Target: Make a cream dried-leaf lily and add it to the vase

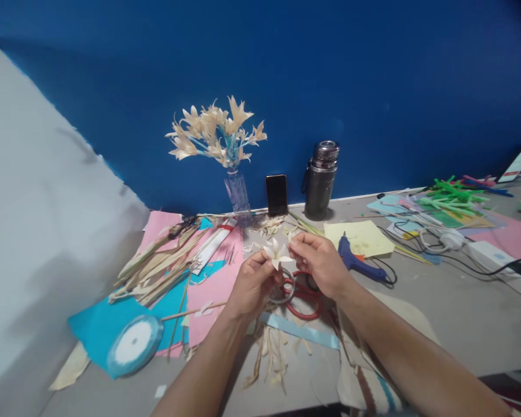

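Observation:
My left hand (pixel 257 282) pinches a small cream-coloured flower (pixel 277 253) with pointed petals, made of something like dried husk. Close to its right side, my right hand (pixel 319 260) has thumb and forefinger pressed together on a pale piece, perhaps a petal; whether that piece joins the flower I cannot tell. Below the hands lie red-handled scissors (pixel 306 313) and a grey ring-shaped roll (pixel 285 289), both partly covered. A light blue ribbon strip (pixel 301 331) crosses the table nearer to me, above loose husk shreds (pixel 271 353).
A clear bottle (pixel 238 200) holds finished-looking flowers (pixel 217 130). Behind the hands stand a phone (pixel 276 195) and a dark flask (pixel 321 182). A blue glue gun (pixel 360 263) lies right, near cables. Dried husk strips (pixel 160 266), coloured paper and a ribbon spool (pixel 135 346) occupy the left.

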`<state>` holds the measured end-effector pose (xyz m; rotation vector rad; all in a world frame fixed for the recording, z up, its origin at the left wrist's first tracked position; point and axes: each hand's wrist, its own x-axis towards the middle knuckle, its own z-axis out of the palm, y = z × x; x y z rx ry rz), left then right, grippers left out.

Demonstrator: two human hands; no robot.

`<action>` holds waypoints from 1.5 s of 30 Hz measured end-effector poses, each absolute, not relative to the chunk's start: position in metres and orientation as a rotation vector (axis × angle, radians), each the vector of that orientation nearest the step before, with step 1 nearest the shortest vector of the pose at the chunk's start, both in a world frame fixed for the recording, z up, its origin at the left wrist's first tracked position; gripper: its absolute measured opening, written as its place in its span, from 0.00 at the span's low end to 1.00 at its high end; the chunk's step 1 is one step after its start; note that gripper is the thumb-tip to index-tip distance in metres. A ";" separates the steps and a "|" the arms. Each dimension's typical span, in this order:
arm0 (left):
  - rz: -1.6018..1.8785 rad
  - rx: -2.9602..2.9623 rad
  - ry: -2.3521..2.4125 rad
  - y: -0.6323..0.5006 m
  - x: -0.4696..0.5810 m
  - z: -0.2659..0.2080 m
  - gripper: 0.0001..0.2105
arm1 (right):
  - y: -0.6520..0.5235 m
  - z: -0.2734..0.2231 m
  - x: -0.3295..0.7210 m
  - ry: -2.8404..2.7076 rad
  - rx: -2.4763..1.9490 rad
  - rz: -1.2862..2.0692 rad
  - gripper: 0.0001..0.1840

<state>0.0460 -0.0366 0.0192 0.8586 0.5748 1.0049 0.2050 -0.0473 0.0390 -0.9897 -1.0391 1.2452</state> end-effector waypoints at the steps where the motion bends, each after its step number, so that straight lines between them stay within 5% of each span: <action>1: 1.008 0.840 0.558 -0.037 0.046 0.020 0.17 | -0.046 0.038 0.205 -1.034 -0.990 1.247 0.18; 36: 1.036 0.596 0.781 -0.027 0.045 0.008 0.17 | -0.040 0.034 0.208 -0.897 -0.863 1.368 0.17; 45: 1.045 1.169 0.947 -0.040 0.048 0.031 0.08 | -0.037 0.029 0.205 -0.943 -0.944 1.361 0.14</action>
